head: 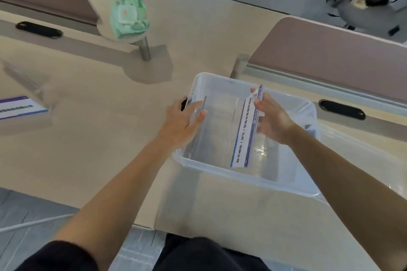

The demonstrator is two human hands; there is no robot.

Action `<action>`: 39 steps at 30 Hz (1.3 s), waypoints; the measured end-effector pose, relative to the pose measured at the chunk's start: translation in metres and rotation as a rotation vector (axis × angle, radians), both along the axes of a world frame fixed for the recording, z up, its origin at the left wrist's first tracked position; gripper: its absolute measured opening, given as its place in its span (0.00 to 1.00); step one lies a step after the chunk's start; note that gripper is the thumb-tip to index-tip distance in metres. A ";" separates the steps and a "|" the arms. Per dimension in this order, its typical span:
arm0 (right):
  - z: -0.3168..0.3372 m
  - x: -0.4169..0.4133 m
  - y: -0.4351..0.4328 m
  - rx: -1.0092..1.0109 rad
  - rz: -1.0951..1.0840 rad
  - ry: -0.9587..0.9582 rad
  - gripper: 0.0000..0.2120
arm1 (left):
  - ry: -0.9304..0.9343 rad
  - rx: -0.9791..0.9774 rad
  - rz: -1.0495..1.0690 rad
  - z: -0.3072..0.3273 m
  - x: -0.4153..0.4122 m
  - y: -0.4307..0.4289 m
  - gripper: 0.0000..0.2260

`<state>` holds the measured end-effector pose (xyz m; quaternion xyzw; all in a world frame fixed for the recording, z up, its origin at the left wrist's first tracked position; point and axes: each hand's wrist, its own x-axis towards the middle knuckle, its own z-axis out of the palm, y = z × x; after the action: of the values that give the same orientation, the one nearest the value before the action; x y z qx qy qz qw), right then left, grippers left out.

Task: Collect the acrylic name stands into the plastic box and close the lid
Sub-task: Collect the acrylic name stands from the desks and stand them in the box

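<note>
Acrylic name stand, w/ purple-edged printed insert, sits tilted inside the plastic box, running approx. 12-to-6 across the box's right half, its near corner close to the 6 o'clock wall. Right hand grips its upper end: thumb on the printed face, fingers behind. We read the tilt as a way to ease a long piece past the rim w/o knocking it.

Left hand is at the box's 9 o'clock wall, fingers curled over the rim. A second clear panel seems to stand against that wall under the fingers, but clear-on-clear blurs it; we can't tell whether the hand clasps a stand or only the wall. Either way it prob. steadies the box, which overhangs the desk edge toward the body.

Box otherwise looks near-empty, bottom glossy. No lid we can pick out; a clear sheet-like edge at 4 o'clock, beyond the right forearm, might be it, not sure.

Further out at 9 o'clock, well apart from the box: another name stand on the desk, same purple trim, plus a blurred clear shape just behind it, poss. one more. So collection seems early to mid; lid step not yet due.

At 11 o'clock, a green wipes pack on a small raised round shelf; not our concern.
</note>
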<state>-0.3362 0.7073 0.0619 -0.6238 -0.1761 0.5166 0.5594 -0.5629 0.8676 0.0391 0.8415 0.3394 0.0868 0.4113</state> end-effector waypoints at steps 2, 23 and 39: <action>-0.020 -0.002 0.009 -0.048 -0.003 -0.007 0.38 | 0.088 0.092 -0.032 -0.019 0.004 0.005 0.33; -0.109 -0.001 0.051 -0.259 0.103 -0.075 0.38 | 0.023 0.130 0.052 -0.031 0.007 0.007 0.26; -0.104 -0.031 0.019 -0.211 0.439 -0.383 0.55 | 0.068 0.159 0.083 -0.028 0.005 0.000 0.22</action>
<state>-0.3672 0.7263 -0.0419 -0.7114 -0.3542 0.5138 0.3233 -0.5576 0.8674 0.0112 0.8592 0.3797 0.1020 0.3274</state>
